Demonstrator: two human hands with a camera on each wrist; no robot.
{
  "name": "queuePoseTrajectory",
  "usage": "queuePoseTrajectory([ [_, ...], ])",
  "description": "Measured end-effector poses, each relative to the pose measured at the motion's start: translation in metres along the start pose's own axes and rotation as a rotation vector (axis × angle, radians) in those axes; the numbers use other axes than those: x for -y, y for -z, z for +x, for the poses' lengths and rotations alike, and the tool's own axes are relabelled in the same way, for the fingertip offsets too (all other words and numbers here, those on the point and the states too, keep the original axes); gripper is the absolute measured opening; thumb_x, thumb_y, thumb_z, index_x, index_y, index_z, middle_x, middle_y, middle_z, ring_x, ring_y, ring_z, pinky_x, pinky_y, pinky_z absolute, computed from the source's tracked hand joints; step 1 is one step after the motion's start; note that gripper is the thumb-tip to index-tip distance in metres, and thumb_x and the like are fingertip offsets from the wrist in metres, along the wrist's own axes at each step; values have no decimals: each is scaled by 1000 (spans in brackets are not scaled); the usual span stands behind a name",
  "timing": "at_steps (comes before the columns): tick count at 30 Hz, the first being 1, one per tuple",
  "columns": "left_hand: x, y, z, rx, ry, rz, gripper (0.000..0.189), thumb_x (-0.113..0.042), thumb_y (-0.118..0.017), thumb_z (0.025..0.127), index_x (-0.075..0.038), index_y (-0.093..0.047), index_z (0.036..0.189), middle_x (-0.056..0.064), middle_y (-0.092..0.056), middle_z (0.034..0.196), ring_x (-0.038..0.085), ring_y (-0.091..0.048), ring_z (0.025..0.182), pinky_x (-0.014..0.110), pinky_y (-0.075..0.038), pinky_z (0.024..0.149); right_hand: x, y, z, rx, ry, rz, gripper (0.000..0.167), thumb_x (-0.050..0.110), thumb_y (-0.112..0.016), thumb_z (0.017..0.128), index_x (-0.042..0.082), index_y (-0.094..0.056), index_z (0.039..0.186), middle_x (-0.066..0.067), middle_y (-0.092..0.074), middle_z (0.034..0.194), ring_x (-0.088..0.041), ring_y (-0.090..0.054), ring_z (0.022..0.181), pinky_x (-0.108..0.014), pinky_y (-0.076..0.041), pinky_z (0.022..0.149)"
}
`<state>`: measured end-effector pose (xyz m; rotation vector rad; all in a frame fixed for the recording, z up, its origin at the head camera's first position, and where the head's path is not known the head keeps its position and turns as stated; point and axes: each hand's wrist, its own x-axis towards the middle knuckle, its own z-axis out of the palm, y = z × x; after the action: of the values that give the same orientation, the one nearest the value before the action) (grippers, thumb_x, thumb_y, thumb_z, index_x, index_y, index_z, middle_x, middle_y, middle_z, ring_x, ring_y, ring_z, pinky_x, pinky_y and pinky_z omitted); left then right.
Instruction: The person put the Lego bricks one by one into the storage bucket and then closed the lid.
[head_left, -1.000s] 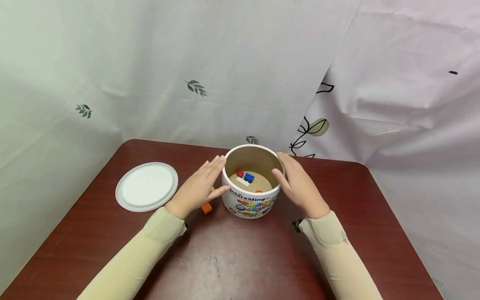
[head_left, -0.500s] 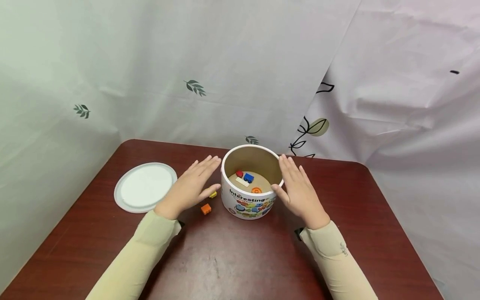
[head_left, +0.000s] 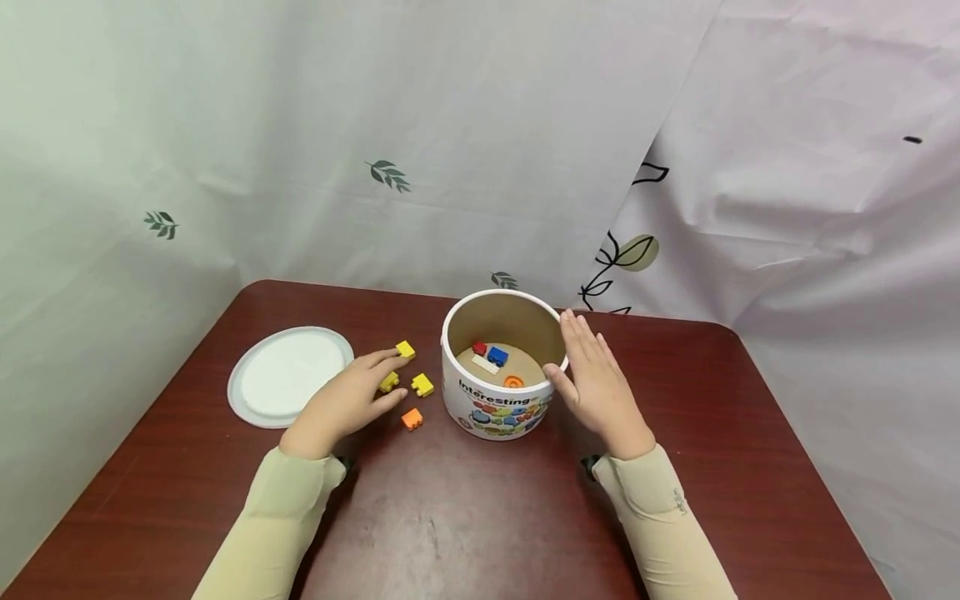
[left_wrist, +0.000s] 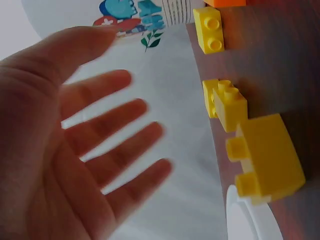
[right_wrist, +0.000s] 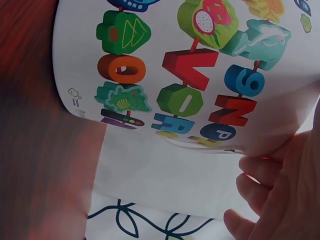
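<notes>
A white bucket (head_left: 491, 412) with printed letters and pictures stands upright and lidless on the table. Inside lie a red block (head_left: 479, 347), a blue block (head_left: 498, 356), a white strip (head_left: 486, 364) and an orange ring-shaped piece (head_left: 513, 382). My right hand (head_left: 600, 387) rests along the bucket's right side, its fingers extended near the rim. Left of the bucket, my left hand (head_left: 348, 404) hovers over several yellow blocks (head_left: 423, 385), holding nothing; in the left wrist view its fingers are spread apart from the nearest yellow block (left_wrist: 272, 157). An orange block (head_left: 412, 419) lies just right of its thumb.
A round white lid (head_left: 288, 379) lies flat at the left of the dark red-brown table (head_left: 480, 517). Behind the table hangs a pale curtain (head_left: 465, 125) printed with leaves.
My left hand has moved left and toward me from the bucket's side, uncovering the yellow blocks and the orange block. My right hand has stayed by the bucket, its fingers shifting slightly.
</notes>
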<state>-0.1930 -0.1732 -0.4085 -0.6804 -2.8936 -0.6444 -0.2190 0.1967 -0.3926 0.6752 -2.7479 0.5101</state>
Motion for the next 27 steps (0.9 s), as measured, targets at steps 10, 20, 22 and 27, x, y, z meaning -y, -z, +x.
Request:
queuePoseTrajectory([
  [10, 4, 9, -9, 48, 110, 47, 32, -17, -76, 89, 0, -70, 117, 15, -69, 114, 34, -66, 107, 52, -53, 94, -2, -1, -1, -10, 1, 43, 82, 58, -39, 105, 3, -17, 162, -14, -22, 166, -30, -16, 155, -48, -13, 126],
  [20, 15, 14, -11, 152, 127, -22, 20, -10, -82, 81, -9, -76, 100, 2, -73, 94, 24, -66, 89, 48, -54, 85, -2, 4, 2, -23, -5, 34, 86, 63, -33, 104, 0, -20, 160, -16, -26, 165, -28, -18, 155, -46, -11, 126],
  [22, 15, 13, -13, 173, 154, -32, 21, -11, -82, 80, -9, -76, 101, 2, -73, 96, 24, -66, 90, 48, -54, 84, -3, 3, 2, -24, -1, 30, 87, 65, -31, 103, 0, -21, 160, -16, -27, 164, -29, -18, 154, -46, -10, 126],
  [27, 15, 11, -18, 247, 218, -44, 23, -8, -81, 81, -6, -74, 103, 8, -72, 101, 25, -65, 90, 48, -54, 82, -5, 0, 0, -21, 23, 39, 72, 46, -43, 107, 0, -25, 159, -15, -28, 164, -31, -21, 153, -45, -11, 126],
])
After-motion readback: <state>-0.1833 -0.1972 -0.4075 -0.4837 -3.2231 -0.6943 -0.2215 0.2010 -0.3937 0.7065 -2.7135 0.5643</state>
